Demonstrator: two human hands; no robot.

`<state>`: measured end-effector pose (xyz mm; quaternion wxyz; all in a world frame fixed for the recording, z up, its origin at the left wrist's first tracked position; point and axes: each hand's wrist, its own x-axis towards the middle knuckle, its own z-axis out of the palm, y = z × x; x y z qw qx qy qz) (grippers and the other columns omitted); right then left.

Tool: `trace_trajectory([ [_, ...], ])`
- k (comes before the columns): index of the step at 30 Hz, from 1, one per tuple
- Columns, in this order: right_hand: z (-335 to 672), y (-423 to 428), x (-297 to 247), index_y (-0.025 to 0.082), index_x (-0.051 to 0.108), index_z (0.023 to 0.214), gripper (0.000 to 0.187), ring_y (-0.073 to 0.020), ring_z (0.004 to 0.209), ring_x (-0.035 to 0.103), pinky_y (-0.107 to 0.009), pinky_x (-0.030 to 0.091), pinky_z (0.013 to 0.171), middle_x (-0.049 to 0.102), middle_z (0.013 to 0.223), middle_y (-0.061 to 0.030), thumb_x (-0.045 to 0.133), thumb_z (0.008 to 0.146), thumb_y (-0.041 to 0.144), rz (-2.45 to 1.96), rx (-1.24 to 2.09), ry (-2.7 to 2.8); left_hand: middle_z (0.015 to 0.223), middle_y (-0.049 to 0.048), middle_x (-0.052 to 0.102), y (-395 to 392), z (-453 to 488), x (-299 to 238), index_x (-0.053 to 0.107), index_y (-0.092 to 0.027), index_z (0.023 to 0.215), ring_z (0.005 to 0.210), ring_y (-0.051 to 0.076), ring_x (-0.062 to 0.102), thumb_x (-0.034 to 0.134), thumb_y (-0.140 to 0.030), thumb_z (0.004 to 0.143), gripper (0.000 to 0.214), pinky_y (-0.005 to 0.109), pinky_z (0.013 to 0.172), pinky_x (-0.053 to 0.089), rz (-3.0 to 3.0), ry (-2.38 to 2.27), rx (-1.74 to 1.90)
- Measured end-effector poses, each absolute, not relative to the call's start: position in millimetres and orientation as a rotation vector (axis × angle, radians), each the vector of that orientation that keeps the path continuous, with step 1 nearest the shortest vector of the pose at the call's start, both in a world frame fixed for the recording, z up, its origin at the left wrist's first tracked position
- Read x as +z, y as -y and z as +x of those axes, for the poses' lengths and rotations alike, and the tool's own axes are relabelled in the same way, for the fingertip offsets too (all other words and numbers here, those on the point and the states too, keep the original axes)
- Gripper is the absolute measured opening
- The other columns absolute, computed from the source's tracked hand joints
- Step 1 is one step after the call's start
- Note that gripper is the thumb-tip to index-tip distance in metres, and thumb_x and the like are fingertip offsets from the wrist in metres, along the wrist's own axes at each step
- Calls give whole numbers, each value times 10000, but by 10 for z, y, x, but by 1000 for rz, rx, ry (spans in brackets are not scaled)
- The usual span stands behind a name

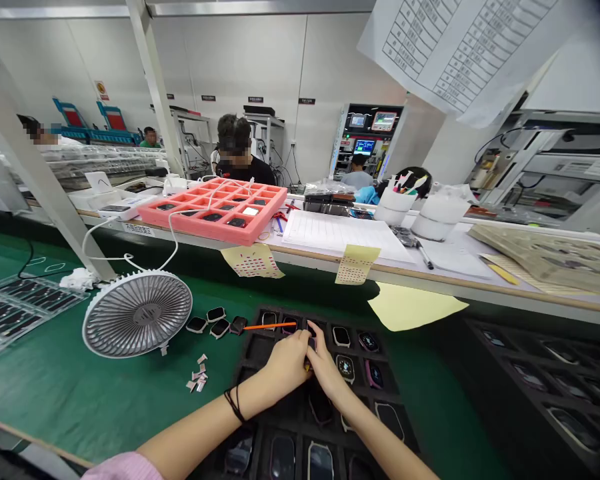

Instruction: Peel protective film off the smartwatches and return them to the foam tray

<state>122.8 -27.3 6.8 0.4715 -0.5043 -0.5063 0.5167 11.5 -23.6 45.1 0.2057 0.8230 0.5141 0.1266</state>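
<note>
My left hand and my right hand meet over a black foam tray, fingers closed around a small watch case. Only a dark, pinkish sliver of the case shows between them. A small yellow-orange bit peeks out under the fingers; its kind is unclear. Smartwatches without straps sit in the tray's pockets, among them a lit one and a purple-edged one right of my right hand. A thin orange stick lies across the tray's far left edge, beyond my left hand.
Left of the tray are several loose watches, small metallic pieces and a round fan. Another dark tray of watches stands at right. A shelf above the bench carries a pink foam tray, papers and pen cups.
</note>
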Motion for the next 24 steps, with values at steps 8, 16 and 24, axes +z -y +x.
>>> trace_trajectory([
  [8, 1448, 233, 32, 257, 388, 1366, 688, -236, 1249, 427, -439, 277, 1061, 492, 1312, -63, 641, 735, 363, -1165, 1380, 1250, 1010, 81, 650, 137, 118, 158, 552, -167, 1043, 914, 253, 628, 614, -90, 602, 451, 334, 765, 507, 2130, -1332, 768],
  [16, 1653, 178, 301, 250, 562, 1209, 493, -173, 888, 611, -285, 473, 729, 612, 1119, -58, 693, 738, 315, -881, 1949, 937, 1122, 79, 635, 102, -28, 114, 562, -181, 1093, 1107, 247, 559, 728, -170, 571, 549, 365, 979, 430, 2042, -1001, 1035],
  [24, 1667, 160, 209, 138, 672, 974, 325, -149, 740, 627, -242, 492, 646, 669, 849, -57, 761, 682, 250, -825, 2037, 983, 1088, 98, 619, 122, -18, 128, 572, -176, 1065, 1058, 236, 554, 792, -335, 597, 542, 419, 1001, 391, 2095, -921, 1101],
])
